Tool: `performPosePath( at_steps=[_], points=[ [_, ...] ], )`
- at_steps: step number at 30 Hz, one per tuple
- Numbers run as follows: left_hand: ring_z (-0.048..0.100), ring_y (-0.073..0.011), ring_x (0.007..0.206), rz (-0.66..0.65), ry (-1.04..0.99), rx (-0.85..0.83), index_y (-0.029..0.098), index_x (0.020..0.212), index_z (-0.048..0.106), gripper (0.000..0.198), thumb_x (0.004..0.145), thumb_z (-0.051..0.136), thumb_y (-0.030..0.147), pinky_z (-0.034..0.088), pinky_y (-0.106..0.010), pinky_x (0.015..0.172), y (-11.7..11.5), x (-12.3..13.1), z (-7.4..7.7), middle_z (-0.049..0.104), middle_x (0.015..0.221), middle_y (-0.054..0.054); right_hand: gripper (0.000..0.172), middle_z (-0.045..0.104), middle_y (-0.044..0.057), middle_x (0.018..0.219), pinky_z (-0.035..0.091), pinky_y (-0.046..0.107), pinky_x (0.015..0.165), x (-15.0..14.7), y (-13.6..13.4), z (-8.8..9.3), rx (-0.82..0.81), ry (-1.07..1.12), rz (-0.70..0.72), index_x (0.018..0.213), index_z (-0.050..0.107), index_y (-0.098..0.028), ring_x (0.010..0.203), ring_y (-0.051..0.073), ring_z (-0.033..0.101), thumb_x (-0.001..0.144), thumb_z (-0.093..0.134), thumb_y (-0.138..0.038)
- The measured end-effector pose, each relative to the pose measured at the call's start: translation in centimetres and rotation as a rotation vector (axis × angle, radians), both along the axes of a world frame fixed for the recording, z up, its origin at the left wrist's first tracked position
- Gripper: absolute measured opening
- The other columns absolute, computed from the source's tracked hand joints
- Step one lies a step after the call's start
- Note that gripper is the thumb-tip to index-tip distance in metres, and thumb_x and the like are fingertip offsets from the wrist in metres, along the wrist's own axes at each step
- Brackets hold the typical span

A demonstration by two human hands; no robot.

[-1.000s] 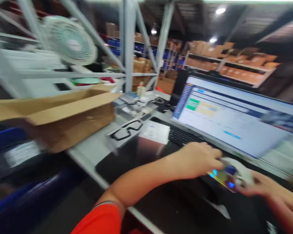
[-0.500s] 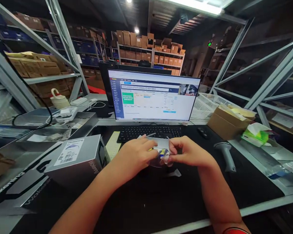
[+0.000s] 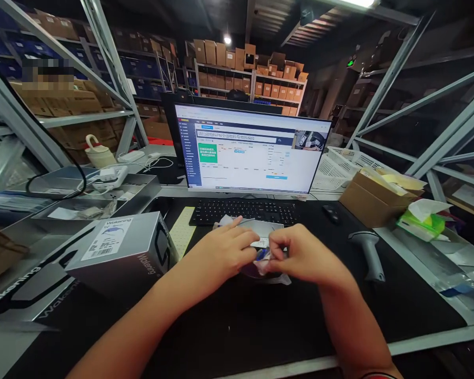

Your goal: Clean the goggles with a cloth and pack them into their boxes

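Both my hands meet over the black desk mat in front of the keyboard. My left hand and my right hand pinch a small clear plastic packet with blue and white contents between their fingertips. The packet lies over a grey flat piece on the mat. What the packet holds is too small to name.
A monitor stands behind the keyboard. A grey boxed product lies at left, a handheld scanner and a mouse at right. An open cardboard box, a white basket and a green tissue pack sit further right.
The view swung from the left side of the desk to face the monitor. Both hands came together on the packet in front of the keyboard and drew slightly closer.
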State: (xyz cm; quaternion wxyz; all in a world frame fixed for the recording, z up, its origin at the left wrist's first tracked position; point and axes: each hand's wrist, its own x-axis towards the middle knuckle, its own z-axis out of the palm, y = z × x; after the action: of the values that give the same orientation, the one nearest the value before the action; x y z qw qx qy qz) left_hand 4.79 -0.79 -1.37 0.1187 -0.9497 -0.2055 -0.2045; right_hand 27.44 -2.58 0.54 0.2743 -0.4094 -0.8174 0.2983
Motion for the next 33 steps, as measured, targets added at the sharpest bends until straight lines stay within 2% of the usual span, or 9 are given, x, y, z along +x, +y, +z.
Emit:
performPosePath(
  at_steps=[3,6,9,15,20,24,28,31,33],
  points=[
    [0.064,-0.0201,0.106,-0.013,-0.015,0.044,0.019,0.089,0.063,0.012,0.089,0.058,0.008,0.04,-0.051,0.115,0.1,-0.1,0.1,0.067,0.11,-0.006,0.041,0.045,-0.008,0.053,0.023,0.022,0.049,-1.0,-0.8,-0.4,0.032,0.015,-0.155,0.057,0.041,-0.019,0.053,0.008,0.037,0.075,0.078,-0.019],
    [0.064,-0.0212,0.108,-0.01,0.0,-0.011,0.02,0.096,0.062,0.015,0.087,0.06,0.008,0.038,-0.053,0.116,-0.2,-0.9,1.0,0.066,0.118,-0.006,0.044,0.048,-0.007,0.057,0.029,0.02,0.051,0.7,0.1,-0.2,-0.166,0.15,0.061,0.06,0.038,-0.019,0.055,0.008,0.042,0.077,0.079,-0.025],
    [0.064,-0.0217,0.108,-0.028,-0.003,-0.084,0.021,0.097,0.062,0.019,0.083,0.063,0.008,0.034,-0.053,0.117,-0.5,-1.7,1.9,0.065,0.123,-0.006,0.053,0.041,-0.008,0.054,0.027,0.019,0.049,2.9,1.5,0.3,-0.302,0.201,0.256,0.057,0.035,-0.019,0.052,0.007,0.036,0.075,0.083,-0.032],
    [0.061,-0.0213,0.114,-0.071,-0.047,-0.207,0.021,0.095,0.061,0.012,0.086,0.061,0.012,0.029,-0.05,0.121,-0.1,-2.0,1.6,0.063,0.128,-0.006,0.056,0.038,-0.008,0.053,0.023,0.02,0.047,3.9,2.0,0.4,-0.4,0.276,0.257,0.055,0.035,-0.019,0.051,0.006,0.032,0.073,0.086,-0.035],
    [0.061,-0.0194,0.113,-0.078,-0.093,-0.234,0.021,0.09,0.06,0.011,0.086,0.058,0.01,0.029,-0.048,0.121,0.1,-2.2,1.4,0.062,0.128,-0.005,0.055,0.038,-0.008,0.053,0.024,0.02,0.047,4.6,1.5,0.9,-0.337,0.313,0.209,0.055,0.037,-0.019,0.05,0.006,0.032,0.072,0.087,-0.034],
    [0.061,-0.021,0.114,-0.068,-0.059,-0.209,0.02,0.091,0.061,0.011,0.086,0.06,0.01,0.03,-0.051,0.12,0.0,-2.1,1.5,0.062,0.129,-0.006,0.048,0.05,-0.004,0.057,0.032,0.02,0.05,4.1,0.7,1.4,-0.315,0.251,0.173,0.058,0.04,-0.019,0.053,0.009,0.045,0.075,0.083,-0.033],
    [0.065,-0.0235,0.108,0.006,0.014,-0.064,0.019,0.094,0.063,0.021,0.08,0.062,0.003,0.035,-0.056,0.117,-0.2,-1.3,1.0,0.065,0.123,-0.008,0.038,0.053,-0.006,0.058,0.032,0.02,0.052,1.5,-0.4,0.7,-0.083,0.114,-0.016,0.059,0.045,-0.019,0.057,0.009,0.047,0.076,0.078,-0.023],
    [0.058,-0.0271,0.124,0.059,-0.018,0.078,0.019,0.099,0.065,0.024,0.083,0.06,0.002,0.028,-0.057,0.12,-0.5,-0.7,0.6,0.062,0.131,-0.011,0.031,0.058,-0.006,0.059,0.036,0.021,0.055,0.1,-0.8,0.0,0.027,0.062,-0.082,0.06,0.049,-0.019,0.059,0.01,0.051,0.078,0.074,-0.017],
    [0.043,-0.0312,0.14,0.122,-0.112,0.13,0.02,0.12,0.061,0.043,0.081,0.069,0.005,0.019,-0.059,0.122,-0.6,-0.7,0.6,0.049,0.148,-0.014,0.032,0.063,-0.004,0.063,0.043,0.022,0.059,0.3,-0.6,-0.1,-0.016,0.144,-0.088,0.061,0.047,-0.019,0.064,0.013,0.061,0.08,0.072,-0.018]
  ],
)
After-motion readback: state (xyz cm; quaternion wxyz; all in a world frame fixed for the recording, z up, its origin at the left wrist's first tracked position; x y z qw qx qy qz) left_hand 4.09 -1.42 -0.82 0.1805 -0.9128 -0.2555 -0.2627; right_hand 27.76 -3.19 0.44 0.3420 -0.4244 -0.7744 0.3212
